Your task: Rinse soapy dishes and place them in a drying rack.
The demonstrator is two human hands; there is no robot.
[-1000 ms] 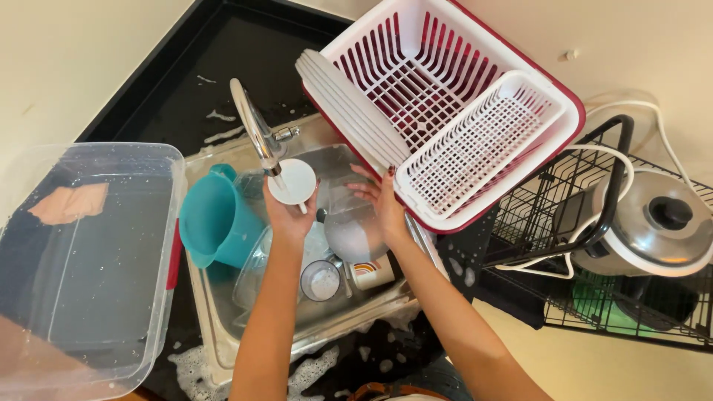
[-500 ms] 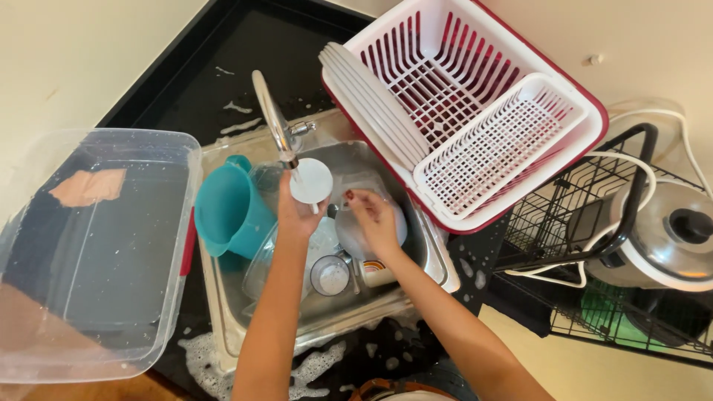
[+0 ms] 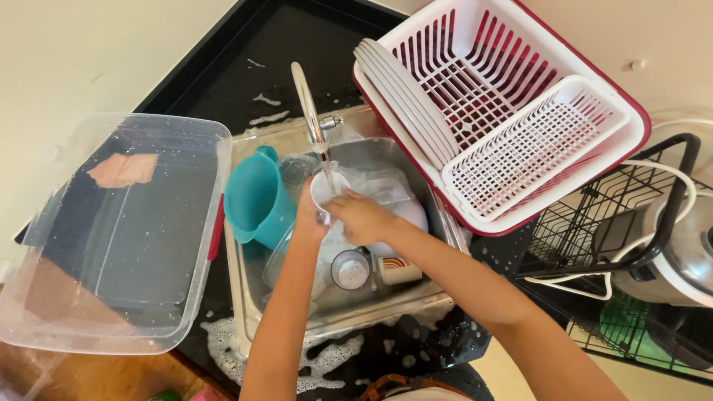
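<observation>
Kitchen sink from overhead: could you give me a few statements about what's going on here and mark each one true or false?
1. Both hands, the left hand and the right hand, meet at a small white round cup under the metal tap. True.
2. The teal plastic jug stands in the red-rimmed white plastic drying rack. False: it sits at the left side of the steel sink.
3. White plates stand on edge in the rack. True.
4. The clear plastic tub lies right of the sink. False: it lies to the left.
5. Soap foam lies on the dark counter in front of the sink. True.
</observation>
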